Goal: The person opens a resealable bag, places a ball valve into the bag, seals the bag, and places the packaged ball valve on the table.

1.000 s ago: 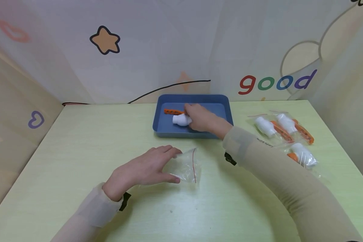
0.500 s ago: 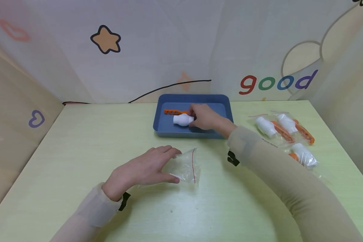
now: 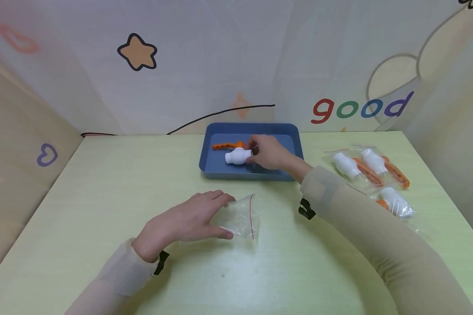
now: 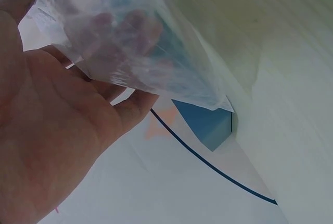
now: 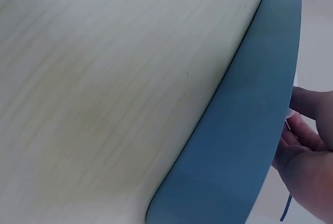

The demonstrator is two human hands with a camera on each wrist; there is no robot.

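Note:
In the head view my right hand (image 3: pixel 270 152) pinches the right end of a white plastic valve (image 3: pixel 237 156) with an orange handle (image 3: pixel 225 146). The handle points left, over the blue tray (image 3: pixel 244 176). From the right wrist, the tray's side wall (image 5: pixel 234 114) covers most of the valve, and part of my hand (image 5: pixel 312 151) shows beyond it. On the near side of the tray my left hand (image 3: pixel 189 218) holds a clear zip-lock bag (image 3: pixel 240 217) between thumb and fingers. Its red-striped mouth faces right. In the left wrist view the fingers show through the bag (image 4: pixel 119 41).
Several clear bags lie at the table's right side, among them a bagged white valve (image 3: pixel 345 164), another beside it (image 3: pixel 372 160) and a nearer one (image 3: pixel 396 202). A printed curtain (image 3: pixel 205 57) rises behind the table (image 3: pixel 102 183).
My right hand has shifted slightly right along the white valve. The orange handle has tilted a little and more of its round end shows. My left hand and the bag stay nearly still.

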